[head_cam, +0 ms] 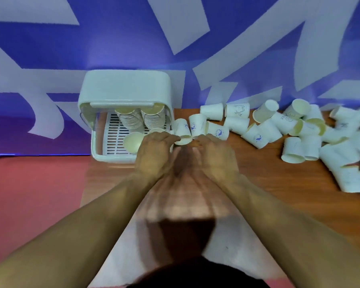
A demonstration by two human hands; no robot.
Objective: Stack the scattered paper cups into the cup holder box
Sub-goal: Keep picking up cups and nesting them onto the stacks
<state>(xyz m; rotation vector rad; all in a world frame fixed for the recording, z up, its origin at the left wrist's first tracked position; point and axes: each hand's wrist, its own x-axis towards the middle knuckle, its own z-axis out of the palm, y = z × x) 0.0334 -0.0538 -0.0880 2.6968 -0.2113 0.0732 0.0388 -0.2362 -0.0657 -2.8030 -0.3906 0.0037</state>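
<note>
Hands meet just right of the box's front corner, over the wooden table (268,173). The left hand (154,150) has its fingers curled, their tips pinching the rim of a cup (183,140) from the left. The right hand (214,154) is curled too and grips the same cup from the right, though blur hides exactly how its fingers lie. The cup is held between them with its mouth toward the camera and its base pointing away, just beside the box's right wall. The box (125,88) is white, stands at the table's left end against the banner, and has its lid swung up over the back. Inside, on a slatted tray (112,138), two stacks (131,121) of nested cups lean side by side in the right half, rims toward the front. A single cup (133,142) lies in front of them with its mouth facing the camera, partly behind the left hand. Loose cups (258,134) are strewn over the table from just behind the hands out to the right edge, most on their sides, several with blue prints. Behind everything hangs a blue banner (50,48) with large pale strokes, and a red floor (29,194) shows left of the table.
</note>
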